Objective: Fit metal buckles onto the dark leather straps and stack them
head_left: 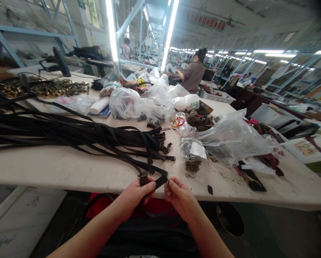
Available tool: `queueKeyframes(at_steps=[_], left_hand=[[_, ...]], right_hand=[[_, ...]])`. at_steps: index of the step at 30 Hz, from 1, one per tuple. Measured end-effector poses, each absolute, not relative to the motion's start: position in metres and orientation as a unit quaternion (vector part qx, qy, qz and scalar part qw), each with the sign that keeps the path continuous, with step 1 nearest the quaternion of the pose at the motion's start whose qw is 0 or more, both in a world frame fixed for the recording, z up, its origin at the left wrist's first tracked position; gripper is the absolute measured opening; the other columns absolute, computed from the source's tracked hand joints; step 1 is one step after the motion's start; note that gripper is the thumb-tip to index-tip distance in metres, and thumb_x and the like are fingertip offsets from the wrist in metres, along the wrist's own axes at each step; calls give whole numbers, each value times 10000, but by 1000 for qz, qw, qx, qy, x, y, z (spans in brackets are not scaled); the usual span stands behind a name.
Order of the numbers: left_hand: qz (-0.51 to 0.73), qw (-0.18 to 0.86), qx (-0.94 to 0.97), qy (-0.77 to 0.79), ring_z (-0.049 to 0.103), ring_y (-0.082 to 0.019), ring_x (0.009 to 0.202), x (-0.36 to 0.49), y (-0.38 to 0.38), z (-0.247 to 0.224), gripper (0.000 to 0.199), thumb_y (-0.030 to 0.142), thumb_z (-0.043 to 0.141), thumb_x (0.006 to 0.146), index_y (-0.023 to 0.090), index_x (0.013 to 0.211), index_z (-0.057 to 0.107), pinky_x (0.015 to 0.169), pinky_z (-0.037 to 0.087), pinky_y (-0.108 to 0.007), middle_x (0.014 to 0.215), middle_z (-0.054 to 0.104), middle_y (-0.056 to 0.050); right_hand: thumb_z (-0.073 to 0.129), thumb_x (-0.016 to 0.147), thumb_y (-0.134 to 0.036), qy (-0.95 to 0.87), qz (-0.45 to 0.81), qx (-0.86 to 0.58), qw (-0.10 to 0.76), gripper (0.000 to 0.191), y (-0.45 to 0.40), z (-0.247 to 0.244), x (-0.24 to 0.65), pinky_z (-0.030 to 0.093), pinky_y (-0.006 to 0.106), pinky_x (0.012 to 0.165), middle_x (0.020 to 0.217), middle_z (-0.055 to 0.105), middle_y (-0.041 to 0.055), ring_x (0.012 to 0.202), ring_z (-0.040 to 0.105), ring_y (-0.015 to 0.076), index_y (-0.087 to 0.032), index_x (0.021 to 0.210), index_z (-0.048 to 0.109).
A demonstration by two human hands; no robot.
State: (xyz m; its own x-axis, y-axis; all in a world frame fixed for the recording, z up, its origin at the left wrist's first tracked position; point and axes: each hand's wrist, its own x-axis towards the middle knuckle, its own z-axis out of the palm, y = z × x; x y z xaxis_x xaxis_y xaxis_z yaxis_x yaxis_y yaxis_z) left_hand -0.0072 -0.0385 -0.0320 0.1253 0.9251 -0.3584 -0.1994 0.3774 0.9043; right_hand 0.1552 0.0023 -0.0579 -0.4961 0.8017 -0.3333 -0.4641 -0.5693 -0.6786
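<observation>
Left hand (pixel 139 192) grips a black strap (pixel 160 182), thumb on top, fingers curled beneath; right hand (pixel 180 193) pinches a small brass part (pixel 167 184) between thumb and fingertips, just beside the strap's folded end; can't tell whether part and strap touch. Strap sits between the hands, at the near edge of the table (pixel 55 168); a slider (pixel 143 176) on it stands just above the left thumb; its length runs off beyond the left hand, toward the strap pile (pixel 117 138).

Pile lies ahead and left of the left hand, buckled ends toward the hands; brass heap (pixel 66 87) farther out behind it, white roll (pixel 99 105) to the right of the heap.

Ahead of the right hand: bag of brass hardware (pixel 193 165), with scissors (pixel 178 122) beyond it; big clear bag (pixel 230 139) farther right; black scrap (pixel 210 189) lies right of the right hand, near the table edge; co-worker (pixel 194 75) well beyond both hands, across the table.
</observation>
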Motion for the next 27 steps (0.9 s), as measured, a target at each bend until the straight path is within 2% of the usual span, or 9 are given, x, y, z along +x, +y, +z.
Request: queueKeyframes(at_steps=[4, 9, 12, 15, 17, 19, 22, 24, 27], left_hand=[[406, 703, 341, 474, 342, -51, 434, -7, -42, -36, 258, 394, 554, 756, 150, 744, 473, 449, 235, -188, 541, 470, 54], [370, 740, 350, 440, 286, -51, 415, -8, -41, -34, 318, 429, 570, 753, 156, 643, 448, 420, 181, -194, 468, 392, 70], [371, 719, 378, 450, 298, -56, 423, -5, -39, -31, 341, 463, 570, 741, 151, 649, 469, 431, 200, -199, 473, 412, 62], [422, 659, 399, 478, 363, -72, 481, 0, -40, -29, 352, 485, 546, 745, 134, 765, 529, 489, 284, -202, 547, 459, 45], [436, 640, 405, 485, 404, -90, 537, 3, -40, -28, 365, 465, 531, 761, 126, 896, 545, 543, 338, -214, 595, 466, 39], [426, 641, 423, 479, 439, -109, 594, 3, -40, -27, 375, 443, 502, 786, 124, 981, 539, 584, 376, -231, 650, 487, 22], [416, 570, 507, 495, 508, -151, 758, 1, -38, -21, 306, 391, 431, 835, 145, 976, 546, 715, 408, -270, 819, 562, -30], [399, 464, 575, 543, 526, -167, 798, -2, -37, -16, 273, 354, 372, 864, 159, 951, 542, 755, 399, -288, 843, 582, -41], [343, 344, 639, 596, 549, -175, 707, -4, -34, -6, 278, 312, 300, 886, 174, 994, 515, 688, 412, -295, 762, 597, -36]], right_hand=[[740, 658, -295, -267, 815, -326, 397, 247, 1, -58, 154, 375, 158, 441, 540, 530, -42, 476, 463, 57, -160, 762, 561], [729, 667, -297, -287, 836, -309, 351, 250, -6, -67, 152, 353, 164, 431, 520, 514, -54, 431, 443, 53, -171, 730, 522], [697, 698, -329, -339, 804, -332, 357, 228, -12, -71, 148, 380, 182, 458, 538, 531, -52, 445, 466, 67, -190, 763, 529], [628, 761, -361, -479, 687, -367, 405, 239, -15, -67, 147, 461, 270, 737, 855, 630, 20, 782, 585, 141, -219, 949, 586], [583, 795, -364, -562, 628, -357, 403, 263, -15, -59, 148, 393, 324, 919, 1120, 559, 48, 1050, 512, 192, -234, 1023, 605], [544, 820, -365, -595, 622, -323, 394, 218, -12, -51, 151, 388, 343, 937, 1210, 489, 42, 1115, 473, 215, -250, 985, 627], [529, 837, -332, -606, 616, -286, 415, 134, -5, -40, 159, 398, 347, 916, 1133, 529, 38, 1071, 502, 206, -239, 857, 623], [492, 863, -331, -585, 621, -278, 441, 145, 0, -34, 163, 389, 346, 903, 938, 599, 36, 983, 538, 182, -228, 837, 591], [456, 879, -374, -545, 680, -283, 400, 189, 6, -26, 165, 426, 264, 656, 613, 522, -20, 630, 524, 116, -207, 868, 543]])
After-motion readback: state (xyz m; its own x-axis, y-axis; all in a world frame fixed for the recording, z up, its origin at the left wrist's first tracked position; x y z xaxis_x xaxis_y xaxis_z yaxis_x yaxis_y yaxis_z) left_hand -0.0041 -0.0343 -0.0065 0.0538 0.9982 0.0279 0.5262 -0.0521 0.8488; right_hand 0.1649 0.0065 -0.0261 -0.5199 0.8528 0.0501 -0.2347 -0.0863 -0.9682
